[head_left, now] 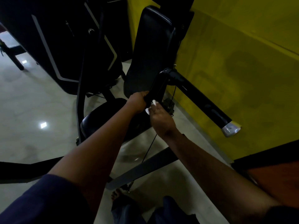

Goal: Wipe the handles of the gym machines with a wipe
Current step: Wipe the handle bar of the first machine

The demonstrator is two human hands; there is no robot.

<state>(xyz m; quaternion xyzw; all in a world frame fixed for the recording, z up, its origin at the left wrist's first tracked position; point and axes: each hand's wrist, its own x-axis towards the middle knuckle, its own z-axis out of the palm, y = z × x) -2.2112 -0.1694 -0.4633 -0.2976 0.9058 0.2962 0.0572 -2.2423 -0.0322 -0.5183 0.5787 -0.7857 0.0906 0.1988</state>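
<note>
Steadying the black handle point(156, 88) is being done by the left hand point(138, 101), whose fingers are wrapped round its lower end so that the bar cannot swing. Just beside those fingers, on their right, the white wipe point(151, 107) is pinched in the right hand point(160, 118). One fold of it shows beyond the fingertips and another between the two hands, though the exact curl of the right fingers is hidden by the back of the hand. The wipe appears to be touching the handle, or very nearly, right next to the left knuckles.

For the step to be done well, the wipe should be folded round the bar rather than dabbed on one face. It should then be drawn along the bar away from the left fingers, up toward the bend where the handle meets the frame arm point(202, 102). A firm squeeze is called for, since a grip of this kind is probably textured and holds sweat. The patch covered by the left fingers would be missed, so that grip should be shifted onto a cleaned part and the covered stretch wiped afterwards. The thin cable point(149, 147) running below the right fingers is best avoided, as a loose corner of the wipe could be snagged there. The back pad point(150, 50) above the left fingers is no part of this job.
</note>
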